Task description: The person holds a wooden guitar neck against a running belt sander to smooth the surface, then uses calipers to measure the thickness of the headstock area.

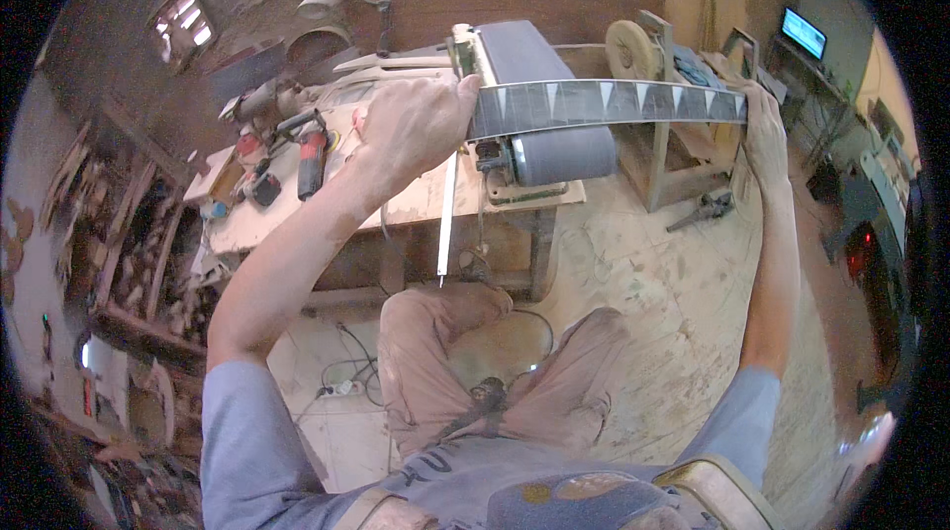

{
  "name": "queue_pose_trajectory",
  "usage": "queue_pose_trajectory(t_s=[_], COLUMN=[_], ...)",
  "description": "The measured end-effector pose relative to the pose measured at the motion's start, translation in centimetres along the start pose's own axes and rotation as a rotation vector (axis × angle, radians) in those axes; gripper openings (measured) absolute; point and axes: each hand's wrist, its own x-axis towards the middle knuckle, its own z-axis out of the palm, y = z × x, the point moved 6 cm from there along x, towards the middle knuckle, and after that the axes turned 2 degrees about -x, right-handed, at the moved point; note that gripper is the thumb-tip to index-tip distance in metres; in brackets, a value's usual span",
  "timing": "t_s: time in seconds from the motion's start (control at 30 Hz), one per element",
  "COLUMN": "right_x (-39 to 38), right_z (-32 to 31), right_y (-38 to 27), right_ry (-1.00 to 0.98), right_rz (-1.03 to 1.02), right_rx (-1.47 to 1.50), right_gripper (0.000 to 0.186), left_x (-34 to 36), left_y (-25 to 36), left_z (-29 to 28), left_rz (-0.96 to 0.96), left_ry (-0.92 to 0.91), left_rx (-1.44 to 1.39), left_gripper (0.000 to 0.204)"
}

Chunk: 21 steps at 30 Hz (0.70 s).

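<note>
A dark guitar fretboard (pixel 614 106) with pale pointed inlays and light edge lines is held up crosswise in front of me. My left hand (pixel 421 122) is closed round its left end. At the other end, my right hand (pixel 764 129) grips it with the fingers behind. Just beyond and below the fretboard is a belt sander with a grey belt (pixel 520 50) and a roller (pixel 566 156); the fretboard hides part of it. A thin white strip (pixel 448 218) slants down below my left hand; whether that hand holds it I cannot tell.
The wooden workbench (pixel 396 208) carries a red and black power tool (pixel 311 159), a cordless drill (pixel 261 186) and wood pieces. A wooden stand with a round disc (pixel 630 50) is at right. Cables and a power strip (pixel 339 389) lie on the floor; a screen (pixel 803 33) glows far right.
</note>
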Motion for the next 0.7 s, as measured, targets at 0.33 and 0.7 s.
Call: queue_pose_trajectory(t_s=[0.33, 0.7], right_x=[1.9, 0.5], right_z=[0.9, 2.3], right_y=[2.0, -1.0], right_ry=[-0.47, -0.209], right_rz=[0.12, -0.057], right_rx=[-0.024, -0.024], right_gripper=[0.045, 0.063], left_x=[-0.2, -3.4], left_y=[-1.9, -5.1], left_z=[2.4, -0.7], left_rz=[0.082, 0.049], left_ry=[-0.756, 0.132], left_rx=[-0.73, -0.116], left_gripper=[0.037, 0.034])
